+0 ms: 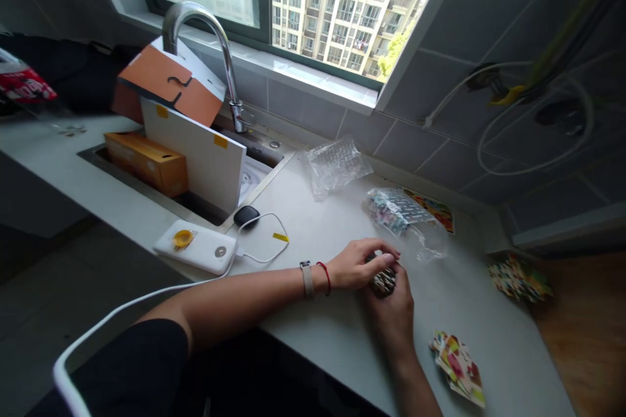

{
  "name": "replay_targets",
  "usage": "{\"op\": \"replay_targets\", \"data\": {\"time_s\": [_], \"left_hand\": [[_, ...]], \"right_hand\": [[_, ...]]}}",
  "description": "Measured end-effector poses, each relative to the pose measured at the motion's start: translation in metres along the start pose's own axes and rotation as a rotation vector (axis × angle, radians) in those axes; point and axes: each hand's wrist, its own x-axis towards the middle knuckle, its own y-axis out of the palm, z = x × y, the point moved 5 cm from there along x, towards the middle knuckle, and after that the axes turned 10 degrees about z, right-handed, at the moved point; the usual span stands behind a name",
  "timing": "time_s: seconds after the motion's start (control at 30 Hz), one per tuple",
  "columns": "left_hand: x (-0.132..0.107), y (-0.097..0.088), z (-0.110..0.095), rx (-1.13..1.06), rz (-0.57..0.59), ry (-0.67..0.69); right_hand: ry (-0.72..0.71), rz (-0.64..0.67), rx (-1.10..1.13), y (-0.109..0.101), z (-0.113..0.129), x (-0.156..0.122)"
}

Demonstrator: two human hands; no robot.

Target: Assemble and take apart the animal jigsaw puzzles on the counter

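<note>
At the counter's front edge, both my hands meet around a dark piece with whitish streaks (383,283), partly hidden by my fingers; its exact kind is unclear. My left hand (357,264) reaches over it from the left, fingers curled across its top. From the near right, my right hand (397,305) wraps its other side. Just beyond lies a clear plastic bag (405,214) with colourful pieces inside, next to a bright printed sheet (433,208). Several colourful flat cut-out pieces (458,368) lie stacked to the right of my right forearm.
Another pile of colourful pieces (519,279) sits at the far right. A crumpled clear wrapper (337,166) rests near the wall. On the left are a white power bank (195,246) with a cable, a small black object (246,216), and a sink holding boxes under a tap (229,65).
</note>
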Motion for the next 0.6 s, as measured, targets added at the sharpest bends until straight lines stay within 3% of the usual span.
{"op": "replay_targets", "data": {"time_s": [0.1, 0.33, 0.47, 0.6], "left_hand": [[0.002, 0.001, 0.002, 0.106, 0.046, 0.054], [0.004, 0.002, 0.012, 0.136, 0.185, -0.009], [0.002, 0.000, 0.010, 0.013, 0.234, -0.071], [0.003, 0.001, 0.020, -0.165, 0.171, -0.144]], "right_hand": [[-0.030, 0.043, -0.026, 0.004, -0.005, 0.002], [0.048, 0.104, -0.102, 0.002, -0.009, 0.004], [0.071, 0.135, -0.123, -0.001, 0.003, 0.004], [0.081, 0.118, -0.056, -0.002, 0.010, 0.002]]}}
